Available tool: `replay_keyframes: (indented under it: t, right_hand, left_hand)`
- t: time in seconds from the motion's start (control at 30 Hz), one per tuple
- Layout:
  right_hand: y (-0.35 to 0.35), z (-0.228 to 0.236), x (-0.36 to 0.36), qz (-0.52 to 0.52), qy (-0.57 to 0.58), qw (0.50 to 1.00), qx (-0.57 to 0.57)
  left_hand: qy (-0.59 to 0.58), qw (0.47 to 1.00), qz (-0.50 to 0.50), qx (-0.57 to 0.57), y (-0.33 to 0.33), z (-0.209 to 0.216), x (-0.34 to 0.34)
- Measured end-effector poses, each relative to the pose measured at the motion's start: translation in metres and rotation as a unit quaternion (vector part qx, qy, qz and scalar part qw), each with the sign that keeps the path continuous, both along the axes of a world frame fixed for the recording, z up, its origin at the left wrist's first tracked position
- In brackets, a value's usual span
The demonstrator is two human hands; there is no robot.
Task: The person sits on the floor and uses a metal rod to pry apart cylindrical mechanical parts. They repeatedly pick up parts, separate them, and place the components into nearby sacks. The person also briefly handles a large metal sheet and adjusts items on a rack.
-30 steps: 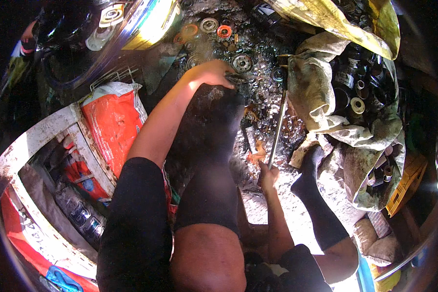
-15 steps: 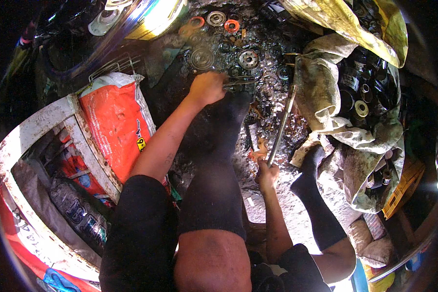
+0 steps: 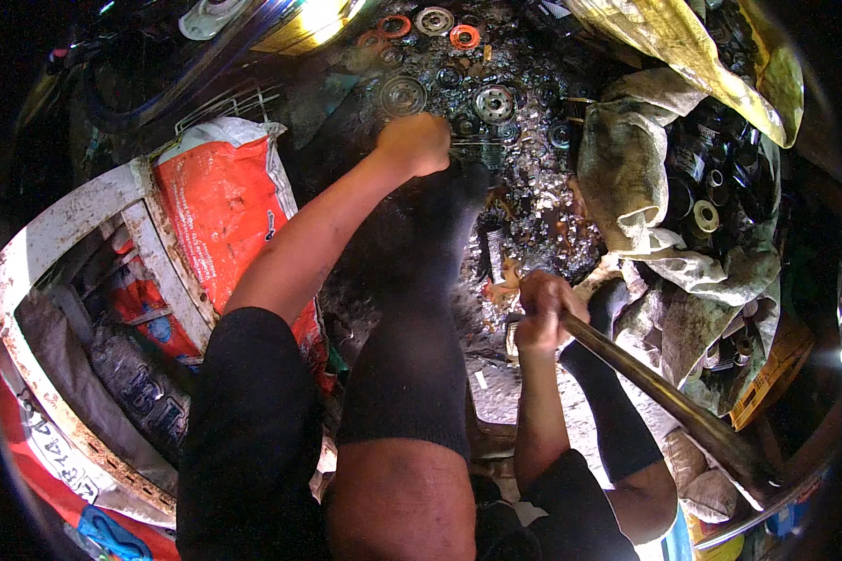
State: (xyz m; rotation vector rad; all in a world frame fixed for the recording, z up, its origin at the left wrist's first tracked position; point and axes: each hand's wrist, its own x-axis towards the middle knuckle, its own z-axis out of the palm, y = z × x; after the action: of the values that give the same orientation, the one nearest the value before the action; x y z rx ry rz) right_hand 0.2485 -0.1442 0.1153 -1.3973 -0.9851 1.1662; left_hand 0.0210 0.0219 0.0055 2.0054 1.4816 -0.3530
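My left hand (image 3: 416, 145) is closed, with a thin metal tool (image 3: 475, 142) sticking out of it to the right, just past my sock-covered left foot (image 3: 463, 182). The tool's grip is hidden in the fist. My right hand (image 3: 547, 309) grips one end of a long bar (image 3: 655, 379), which slants down to the lower right and ends near the edge of the view; I cannot make out its far end well. Beyond the left hand lie a round metal plate with holes (image 3: 494, 105) and a clear-looking disc (image 3: 403, 95). A dark ribbed cylinder (image 3: 494, 252) lies between my hands.
Orange rings (image 3: 464, 36) and a pale metal disc (image 3: 434, 21) lie on the oily, littered ground (image 3: 543, 187). To the right, a dirty sack (image 3: 617, 187) holds dark canisters. A rusty white frame (image 3: 75, 215) and a red bag (image 3: 225, 215) stand left.
My right hand has swung the bar from pointing up and away to slanting back toward the lower right. The left hand has stayed near the same spot, still closed on the thin tool.
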Motion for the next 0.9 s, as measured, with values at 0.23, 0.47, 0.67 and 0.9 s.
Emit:
replay_keyframes:
  t: [0.23, 0.47, 0.67, 0.9]
  right_hand:
    - [-0.011, -0.039, 0.007, 0.068, -0.186, 0.904, -0.379]
    - [-0.01, -0.03, -0.001, 0.004, 0.012, 0.997, -0.072]
    - [-0.001, -0.023, 0.011, -0.041, -0.097, 0.919, -0.381]
    - [-0.055, -0.069, 0.081, -0.136, -0.049, 0.903, -0.406]
  left_hand:
    - [0.001, 1.0, 0.004, -0.015, 0.01, 0.005, 0.001]
    - [0.019, 0.997, 0.048, -0.05, 0.0, 0.02, 0.006]
    - [0.022, 0.998, -0.02, -0.061, 0.033, 0.062, 0.009]
    - [-0.079, 0.994, -0.064, -0.049, 0.052, -0.017, 0.033]
